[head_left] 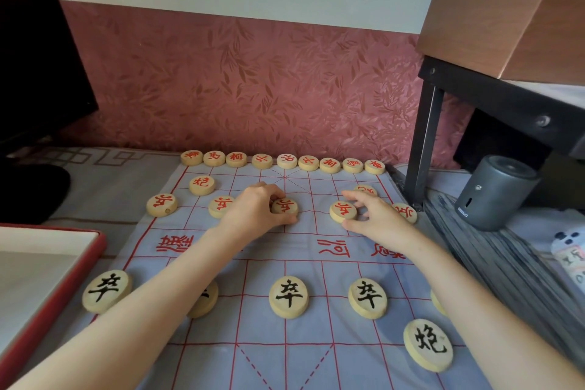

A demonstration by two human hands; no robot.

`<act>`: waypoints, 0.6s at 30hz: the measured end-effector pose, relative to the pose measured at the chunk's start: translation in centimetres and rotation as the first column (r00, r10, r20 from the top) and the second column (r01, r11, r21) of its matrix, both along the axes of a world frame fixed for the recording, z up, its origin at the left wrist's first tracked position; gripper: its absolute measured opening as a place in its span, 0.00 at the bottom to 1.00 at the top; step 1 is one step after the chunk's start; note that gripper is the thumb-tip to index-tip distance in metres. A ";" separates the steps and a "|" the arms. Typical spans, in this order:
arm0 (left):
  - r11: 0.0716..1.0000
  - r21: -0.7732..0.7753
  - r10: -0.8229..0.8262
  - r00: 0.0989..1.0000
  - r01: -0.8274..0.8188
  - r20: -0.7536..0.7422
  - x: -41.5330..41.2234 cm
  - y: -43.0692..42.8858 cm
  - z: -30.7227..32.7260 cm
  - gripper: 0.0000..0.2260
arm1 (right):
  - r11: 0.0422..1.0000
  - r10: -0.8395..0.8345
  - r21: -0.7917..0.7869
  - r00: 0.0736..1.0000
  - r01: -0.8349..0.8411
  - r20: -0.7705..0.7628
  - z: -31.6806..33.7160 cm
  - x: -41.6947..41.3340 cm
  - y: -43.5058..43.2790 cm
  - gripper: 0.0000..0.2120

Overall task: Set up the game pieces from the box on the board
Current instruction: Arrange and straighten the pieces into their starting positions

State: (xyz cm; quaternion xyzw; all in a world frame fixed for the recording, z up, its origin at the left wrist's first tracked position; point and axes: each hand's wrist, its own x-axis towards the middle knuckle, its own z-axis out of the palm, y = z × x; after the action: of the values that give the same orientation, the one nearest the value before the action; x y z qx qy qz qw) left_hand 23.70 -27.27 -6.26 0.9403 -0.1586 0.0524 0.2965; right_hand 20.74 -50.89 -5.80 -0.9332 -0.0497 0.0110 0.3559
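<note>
A cloth board (240, 355) with red grid lines lies before me, covered with round wooden pieces. Red-lettered pieces form the far row (285, 161). Black-lettered pieces (288, 296) stand on the near half. My left hand (253, 209) curls its fingers and thumb around the middle red soldier piece (285, 207) on the board. My right hand (372, 214) pinches another red soldier piece (342, 211) between thumb and fingers. Behind that hand a red cannon piece (365, 190) is partly hidden. The box (47, 266), red-rimmed, sits at the left.
A dark cylindrical device (493, 193) stands at the right beside a black metal table leg (422, 142). A red patterned wall (253, 82) backs the board. A dark object (34, 190) lies at the far left.
</note>
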 end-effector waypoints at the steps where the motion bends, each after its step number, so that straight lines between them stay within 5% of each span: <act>1: 1.000 -0.003 0.000 1.000 0.000 -0.007 0.0 0.0 0.0 0.25 | 1.000 0.003 -0.010 1.000 -0.002 0.024 0.1 -0.2 0.0 0.27; 8: 0.996 -0.087 0.007 0.999 -0.004 0.042 0.1 -1.2 1.1 0.22 | 0.991 -0.090 -0.074 0.974 0.107 0.210 2.4 -1.3 -2.8 0.19; 18: 0.922 0.135 -0.372 0.927 0.363 0.048 0.4 -9.8 2.7 0.16 | 0.879 -0.406 -0.183 0.893 0.440 0.195 1.2 -1.7 -6.9 0.26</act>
State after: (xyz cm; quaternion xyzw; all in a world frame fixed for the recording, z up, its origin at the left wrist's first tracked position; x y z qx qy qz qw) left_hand 24.08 -37.03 -3.59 0.9078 -0.3459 0.0200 0.2363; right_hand 19.09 -57.75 -4.60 -0.9533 0.1307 -0.1324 0.2381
